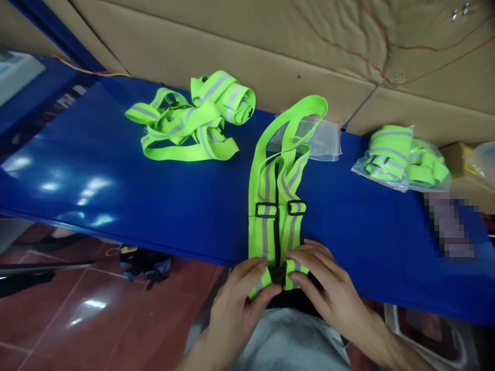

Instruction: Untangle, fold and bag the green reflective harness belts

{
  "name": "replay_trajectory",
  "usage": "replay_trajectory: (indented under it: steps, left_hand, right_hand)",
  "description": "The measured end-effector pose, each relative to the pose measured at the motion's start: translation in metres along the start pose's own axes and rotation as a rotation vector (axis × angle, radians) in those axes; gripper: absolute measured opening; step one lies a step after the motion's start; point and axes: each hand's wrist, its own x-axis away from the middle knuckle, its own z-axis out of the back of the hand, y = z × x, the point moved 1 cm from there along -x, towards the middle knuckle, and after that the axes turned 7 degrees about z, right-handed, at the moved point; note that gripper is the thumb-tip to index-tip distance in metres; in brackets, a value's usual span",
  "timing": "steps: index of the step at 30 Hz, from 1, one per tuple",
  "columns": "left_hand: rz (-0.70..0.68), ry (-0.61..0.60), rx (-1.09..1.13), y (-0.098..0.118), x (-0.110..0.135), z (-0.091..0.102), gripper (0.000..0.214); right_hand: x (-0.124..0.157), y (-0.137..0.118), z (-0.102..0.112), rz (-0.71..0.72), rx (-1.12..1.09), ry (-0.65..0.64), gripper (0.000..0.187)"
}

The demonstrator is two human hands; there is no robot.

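Two bare hands are at the lower middle of the frame, and both are at the near end of one green reflective harness (289, 185). This harness lies on the blue counter (174, 206), from the center of the frame down to the near edge, with its big loop pointing to the top. The left hand (240, 291) has its fingers bent and nearly closed, with the green band between thumb and fingers. The right hand (328, 278) has its fingers curved in the same manner, and a short folded part of the band is between them. Between the two hands there is a black piece (277, 274), close to both thumbs. Above the hands, two black buckles (266, 204) sit on the bands, side by side.

In the upper left of center, a loose heap of green straps (181, 126) lies on the counter, and one rolled strap (228, 98) touches it. Behind the loop of the harness there is a clear plastic bag (327, 139). At the right of the frame, more green straps are inside two clear packets (390, 149), near a cardboard box (452, 157). Brown sheeting (193, 41) covers the upper part, with red wires (340, 49) on its right side. A red tiled floor (77, 304) is visible at lower left.
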Motion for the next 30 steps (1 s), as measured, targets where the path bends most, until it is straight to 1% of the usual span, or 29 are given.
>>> replay_trajectory:
  steps: [3,5,7,9,10,11,13,14,15,16,17,18,19,21,22,24,25,27,30]
  left_hand:
    - [-0.029,0.026,-0.224,0.001,-0.001,0.000,0.028]
    - [-0.029,0.022,-0.294,0.002,-0.005,-0.001,0.031]
    - [-0.028,0.050,-0.320,0.003,-0.008,-0.002,0.028]
    - [-0.054,0.089,-0.321,0.004,-0.010,-0.001,0.018]
    - [-0.072,0.083,-0.315,0.003,-0.010,0.001,0.014]
    - [-0.103,0.053,-0.299,0.001,-0.010,0.004,0.016]
    - [-0.194,-0.069,-0.276,-0.006,-0.008,0.012,0.033]
    - [-0.244,-0.136,-0.284,-0.010,-0.006,0.017,0.041]
    - [-0.292,-0.189,-0.298,-0.015,-0.005,0.022,0.045]
    - [-0.328,-0.234,-0.312,-0.019,-0.003,0.026,0.042]
    - [-0.352,-0.268,-0.317,-0.023,-0.002,0.030,0.034]
    - [-0.361,-0.291,-0.306,-0.027,-0.002,0.033,0.026]
    - [-0.359,-0.300,-0.279,-0.028,-0.002,0.034,0.022]
    - [-0.347,-0.288,-0.185,-0.027,-0.006,0.033,0.023]
    - [-0.326,-0.269,-0.136,-0.023,-0.010,0.030,0.021]
    - [-0.234,-0.185,-0.074,-0.014,-0.018,0.020,0.020]
    - [-0.175,-0.133,-0.069,-0.008,-0.021,0.014,0.021]
    - [-0.058,-0.037,-0.119,0.001,-0.026,0.002,0.025]
    - [0.046,0.061,-0.199,0.008,-0.025,-0.011,0.025]
  right_hand:
    - [-0.002,-0.002,-0.003,-0.021,0.116,0.000,0.040]
    - [-0.004,-0.004,-0.006,-0.027,0.177,0.038,0.039]
    - [-0.006,-0.006,-0.008,-0.018,0.198,0.100,0.030]
    - [-0.008,-0.007,-0.009,0.010,0.205,0.142,0.018]
    - [-0.008,-0.008,-0.008,0.028,0.213,0.151,0.015]
    - [-0.007,-0.007,-0.007,0.052,0.222,0.144,0.014]
    - [-0.003,-0.006,-0.002,0.111,0.240,0.087,0.019]
    - [0.000,-0.005,0.000,0.144,0.255,0.039,0.027]
    - [0.003,-0.004,0.002,0.177,0.276,-0.013,0.039]
    - [0.007,-0.003,0.004,0.202,0.303,-0.059,0.048]
    - [0.010,-0.002,0.006,0.221,0.331,-0.090,0.052]
    - [0.012,-0.001,0.008,0.231,0.351,-0.102,0.050]
    - [0.013,-0.001,0.010,0.235,0.358,-0.102,0.045]
    - [0.011,0.000,0.014,0.231,0.304,-0.081,0.036]
    - [0.009,0.000,0.016,0.218,0.243,-0.063,0.033]
    - [0.002,0.001,0.020,0.148,0.128,-0.009,0.026]
    - [-0.001,0.002,0.021,0.102,0.102,0.018,0.022]
    - [-0.005,0.005,0.021,0.017,0.131,0.044,0.017]
    - [-0.006,0.010,0.016,-0.045,0.220,0.060,0.020]
